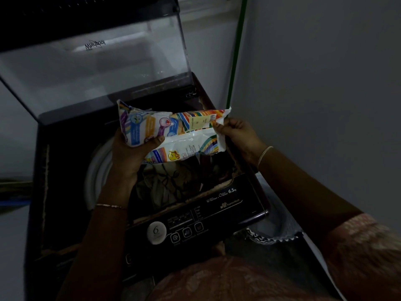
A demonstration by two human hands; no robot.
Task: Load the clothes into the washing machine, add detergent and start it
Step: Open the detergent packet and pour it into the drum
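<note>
Left hand (134,153): gripped the detergent packet (173,131) from beneath at its left end, fingers curled behind it, thumb pressed on the printed face. Closed firmly on the packet.

Right hand (236,133): pinched the torn white flap at the packet's right end between thumb and fingertips; the other fingers were curled in. Both hands therefore held the same packet, one at each end.

Packet position: roughly level, right end slightly higher, held in the air directly over the drum opening of the washing machine (65,192). It touched nothing but the two hands.

Surface and room: top-loading machine, dark body, lit poorly (detail in the shadows was hard to read). The clear lid (93,68) stood raised behind the packet. Patterned clothes (169,181) lay in the drum below the packet. The control panel (195,222) ran along the near edge, between the drum and the person's body. A pale wall (325,83) stood just right of the machine, with a green strip (236,51) running up the corner.

Edges and clearance: the packet's upper left corner was near the lid's lower edge. The pale drum rim (97,170) showed left of the left wrist. Open air lay between the packet and the clothes.
</note>
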